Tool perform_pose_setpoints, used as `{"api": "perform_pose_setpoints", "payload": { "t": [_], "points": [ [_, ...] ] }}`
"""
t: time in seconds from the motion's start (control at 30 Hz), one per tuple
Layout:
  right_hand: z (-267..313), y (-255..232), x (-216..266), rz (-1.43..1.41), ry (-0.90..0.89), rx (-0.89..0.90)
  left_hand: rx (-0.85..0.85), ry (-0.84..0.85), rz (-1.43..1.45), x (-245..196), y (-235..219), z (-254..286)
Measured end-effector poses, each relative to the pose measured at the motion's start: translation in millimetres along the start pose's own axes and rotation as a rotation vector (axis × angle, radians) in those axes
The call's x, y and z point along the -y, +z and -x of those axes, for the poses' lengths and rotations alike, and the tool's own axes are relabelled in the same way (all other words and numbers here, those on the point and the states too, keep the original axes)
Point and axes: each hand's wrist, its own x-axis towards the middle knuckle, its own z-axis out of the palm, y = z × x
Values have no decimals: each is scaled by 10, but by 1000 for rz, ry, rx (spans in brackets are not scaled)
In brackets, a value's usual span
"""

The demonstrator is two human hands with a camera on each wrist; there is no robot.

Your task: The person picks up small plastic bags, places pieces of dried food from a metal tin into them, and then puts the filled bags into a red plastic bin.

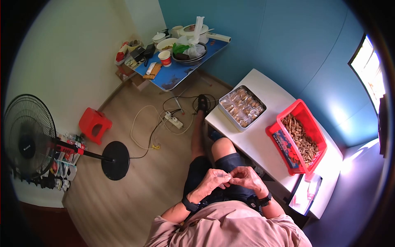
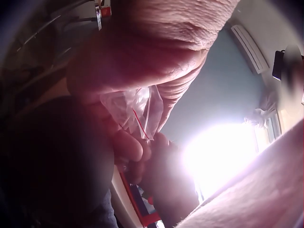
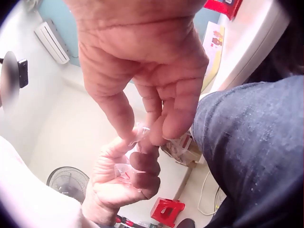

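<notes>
Both hands meet over the person's lap in the head view. The left hand [image 1: 210, 182] grips a small clear plastic zip bag [image 2: 133, 111], its fingers curled round the crumpled film. A thin red line runs along the bag. From the other side the right hand [image 1: 248, 180] pinches the edge of the bag [image 3: 141, 132] between thumb and fingers. Much of the bag is hidden in the left palm. On the white table, a square tin [image 1: 233, 123] holds several small clear packets of brown pieces. Beside it, a red plastic basket [image 1: 317, 162] contains loose brown, stick-like pieces [image 1: 300, 138].
The white table [image 1: 263, 158] stands at the person's right, with a shallow box [image 1: 305, 193] at its near end. Beyond are a blue table [image 1: 177, 78] crowded with dishes, a power strip [image 1: 175, 120] with cables, a red stool [image 1: 94, 123] and a standing fan [image 1: 31, 140].
</notes>
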Motion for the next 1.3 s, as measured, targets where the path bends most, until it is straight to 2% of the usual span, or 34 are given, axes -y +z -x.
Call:
{"api": "perform_pose_setpoints", "payload": {
  "t": [0.17, 0.3, 0.4, 0.47, 0.67, 0.73, 0.87, 0.97, 1.03, 1.1, 1.2, 1.3],
  "points": [
    [25, 28, 15, 107, 9, -59, -12, -27, 11, -12, 4, -6],
    [74, 56, 159, 200, 28, -108, -23, 24, -46, -18, 48, 1],
    [51, 26, 21, 136, 41, -107, -12, 109, -101, -38, 76, 37],
    [83, 31, 102, 160, 51, -114, -35, 101, -108, -39, 107, 56],
    [88, 23, -73, -138, 87, -167, -100, 73, -158, -14, 127, 25],
    [79, 36, -140, -138, 69, -163, -180, 141, -259, 38, 102, -28],
    [109, 154, -147, -190, -29, -151, -213, 254, -258, 84, 155, -80],
    [136, 159, -116, -114, -32, -162, -180, 288, -184, 49, 196, -66],
    [130, 145, -112, -108, -50, -168, -122, 176, -13, -43, 210, -28],
    [124, 90, -186, -322, -55, -216, -101, 153, 35, -32, 192, -61],
    [97, 17, -189, -266, -28, -338, -69, 142, 113, -77, 193, -79],
    [149, -85, -180, -357, 39, -186, -6, 147, 209, -137, 235, -141]
  ]
}}
